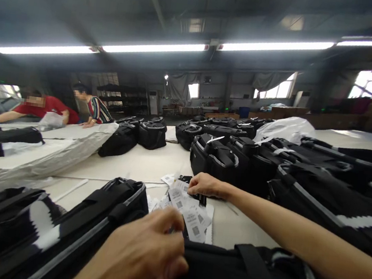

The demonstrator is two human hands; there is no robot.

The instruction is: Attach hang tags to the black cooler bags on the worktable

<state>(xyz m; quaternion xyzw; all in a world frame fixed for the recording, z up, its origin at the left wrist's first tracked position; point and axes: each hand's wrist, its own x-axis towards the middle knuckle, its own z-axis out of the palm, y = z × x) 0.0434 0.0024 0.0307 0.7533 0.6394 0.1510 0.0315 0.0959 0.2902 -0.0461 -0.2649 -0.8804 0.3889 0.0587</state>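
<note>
White printed labels (192, 220) and a few black tags (185, 179) lie in a loose pile on the pale table. My right hand (204, 184) is at the pile's far right edge, its fingers pressed together over a black tag; what they pinch is too small to make out. Nearer the camera, my left hand (149, 249) is raised over the edge of a black bag (216, 271), fingers curled and slightly blurred. Whatever may be between those fingers is hidden.
Black bags with grey trim (214, 154) crowd the right side, and more (104, 211) stand at the left. White plastic (288, 129) lies over some bags. Two people, one in a red shirt (53, 107), lean over the table at the far left.
</note>
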